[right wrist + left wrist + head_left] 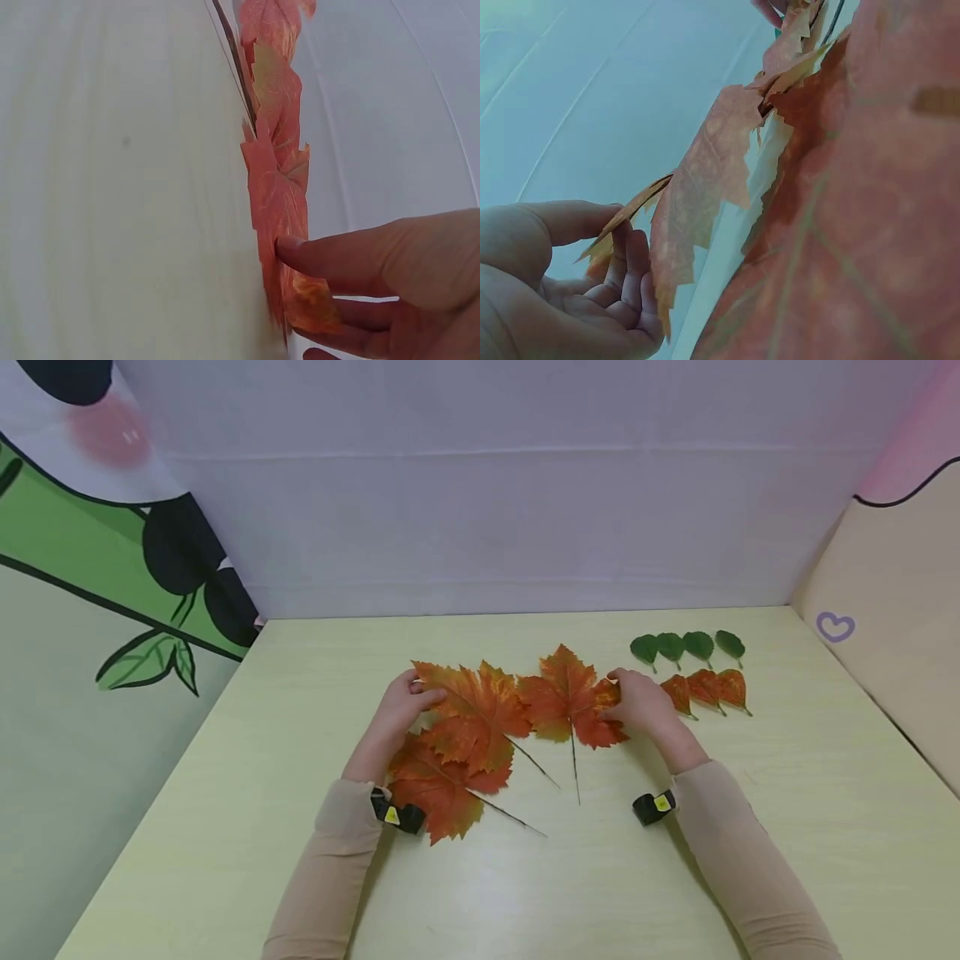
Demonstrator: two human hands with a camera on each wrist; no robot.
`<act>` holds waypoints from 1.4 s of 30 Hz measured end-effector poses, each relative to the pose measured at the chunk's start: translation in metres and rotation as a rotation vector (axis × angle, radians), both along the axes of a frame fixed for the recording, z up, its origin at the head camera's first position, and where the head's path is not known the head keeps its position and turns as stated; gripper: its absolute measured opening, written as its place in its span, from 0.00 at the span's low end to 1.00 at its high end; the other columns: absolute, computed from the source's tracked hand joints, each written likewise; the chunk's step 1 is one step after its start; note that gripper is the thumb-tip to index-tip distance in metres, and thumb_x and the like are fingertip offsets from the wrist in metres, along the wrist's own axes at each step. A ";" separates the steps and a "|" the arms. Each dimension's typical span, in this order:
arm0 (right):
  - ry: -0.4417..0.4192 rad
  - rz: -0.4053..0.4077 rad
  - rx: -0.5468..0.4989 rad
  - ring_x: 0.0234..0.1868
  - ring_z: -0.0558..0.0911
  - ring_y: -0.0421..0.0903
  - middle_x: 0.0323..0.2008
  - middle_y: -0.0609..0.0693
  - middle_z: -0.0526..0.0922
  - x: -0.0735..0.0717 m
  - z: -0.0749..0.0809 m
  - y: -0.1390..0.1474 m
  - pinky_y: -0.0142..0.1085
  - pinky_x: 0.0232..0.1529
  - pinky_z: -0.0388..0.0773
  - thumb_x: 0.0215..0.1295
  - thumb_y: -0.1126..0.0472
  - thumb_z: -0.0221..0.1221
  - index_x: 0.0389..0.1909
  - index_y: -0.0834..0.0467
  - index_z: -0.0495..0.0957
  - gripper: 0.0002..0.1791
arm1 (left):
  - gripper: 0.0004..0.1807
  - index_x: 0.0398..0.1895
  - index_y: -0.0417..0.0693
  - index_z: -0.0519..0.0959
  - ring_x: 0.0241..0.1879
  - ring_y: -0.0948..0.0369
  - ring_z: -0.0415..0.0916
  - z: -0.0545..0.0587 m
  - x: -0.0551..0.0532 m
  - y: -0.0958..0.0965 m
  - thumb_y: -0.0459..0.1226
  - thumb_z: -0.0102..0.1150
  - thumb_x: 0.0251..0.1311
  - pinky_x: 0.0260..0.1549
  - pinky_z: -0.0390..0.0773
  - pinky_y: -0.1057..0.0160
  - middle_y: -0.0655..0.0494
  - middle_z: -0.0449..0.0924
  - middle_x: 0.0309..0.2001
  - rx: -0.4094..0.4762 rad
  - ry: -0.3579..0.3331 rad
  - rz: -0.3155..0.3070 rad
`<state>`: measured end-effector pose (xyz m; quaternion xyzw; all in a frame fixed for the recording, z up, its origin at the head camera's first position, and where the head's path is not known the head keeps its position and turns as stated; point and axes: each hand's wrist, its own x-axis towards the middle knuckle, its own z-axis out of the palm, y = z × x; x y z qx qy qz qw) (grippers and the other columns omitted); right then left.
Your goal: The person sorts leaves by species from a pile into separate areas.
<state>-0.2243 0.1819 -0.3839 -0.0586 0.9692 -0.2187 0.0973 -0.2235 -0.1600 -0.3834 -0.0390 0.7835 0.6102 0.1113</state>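
Three large orange-red artificial maple leaves with thin dark stems are on the table. My left hand (396, 708) pinches the left edge of the upper-left maple leaf (480, 706) between thumb and fingers, as the left wrist view shows too. That leaf overlaps the lower-left maple leaf (435, 785), which lies near my left wrist. On the right side, my right hand (643, 697) grips the right edge of another maple leaf (562, 689). In the right wrist view, the thumb presses on this leaf's face (277, 202) with fingers behind it.
Right of my right hand, a row of small green leaves (698, 645) lies above a row of small orange leaves (705, 687). The pale table (600, 885) meets a light fabric backdrop (480, 527) at its far edge. Printed panels stand at both sides.
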 end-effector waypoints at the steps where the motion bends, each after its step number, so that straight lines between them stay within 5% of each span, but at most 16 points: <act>1: 0.004 -0.004 -0.012 0.54 0.70 0.62 0.55 0.67 0.70 0.000 -0.001 0.001 0.54 0.52 0.68 0.54 0.55 0.63 0.60 0.68 0.62 0.36 | 0.25 0.59 0.43 0.65 0.46 0.53 0.74 0.001 0.000 0.001 0.37 0.55 0.59 0.55 0.68 0.53 0.46 0.74 0.47 0.005 0.015 -0.003; 13: -0.060 -0.026 -0.251 0.46 0.72 0.57 0.50 0.66 0.73 -0.005 -0.011 0.012 0.48 0.49 0.69 0.57 0.60 0.60 0.57 0.68 0.66 0.28 | 0.21 0.57 0.45 0.70 0.49 0.53 0.70 0.019 0.004 0.000 0.41 0.53 0.61 0.55 0.67 0.52 0.50 0.71 0.49 0.044 0.113 0.032; 20: -0.110 -0.073 -0.446 0.58 0.66 0.58 0.60 0.65 0.65 -0.013 -0.017 0.013 0.49 0.59 0.63 0.60 0.60 0.58 0.60 0.67 0.63 0.29 | 0.19 0.48 0.40 0.75 0.41 0.59 0.71 0.028 0.002 -0.005 0.44 0.55 0.60 0.52 0.68 0.56 0.58 0.74 0.34 0.087 0.194 0.092; 25: -0.139 -0.091 -0.538 0.43 0.75 0.50 0.54 0.62 0.70 -0.013 -0.019 0.011 0.34 0.42 0.75 0.61 0.61 0.57 0.60 0.66 0.63 0.27 | 0.20 0.48 0.39 0.76 0.39 0.63 0.73 0.038 -0.001 -0.009 0.45 0.54 0.60 0.51 0.69 0.57 0.63 0.75 0.31 0.096 0.251 0.108; 28: -0.135 -0.097 -0.523 0.42 0.75 0.49 0.53 0.62 0.70 -0.012 -0.020 0.011 0.33 0.41 0.74 0.62 0.61 0.56 0.60 0.65 0.63 0.27 | 0.19 0.48 0.41 0.75 0.38 0.64 0.73 0.046 -0.006 -0.011 0.45 0.54 0.60 0.52 0.69 0.58 0.64 0.75 0.32 0.102 0.277 0.111; 33: -0.123 -0.078 -0.482 0.51 0.69 0.54 0.56 0.62 0.69 -0.012 -0.023 0.011 0.45 0.55 0.66 0.62 0.60 0.56 0.60 0.66 0.63 0.27 | 0.16 0.45 0.42 0.73 0.36 0.65 0.71 0.059 -0.012 -0.019 0.44 0.54 0.60 0.47 0.69 0.63 0.63 0.72 0.29 0.089 0.302 0.129; 42: -0.109 -0.072 -0.458 0.57 0.65 0.57 0.58 0.63 0.67 -0.012 -0.024 0.010 0.50 0.61 0.59 0.63 0.60 0.55 0.60 0.65 0.64 0.26 | 0.21 0.50 0.39 0.72 0.34 0.67 0.70 0.071 -0.021 -0.049 0.47 0.47 0.64 0.38 0.72 0.70 0.62 0.71 0.33 -0.084 0.319 0.184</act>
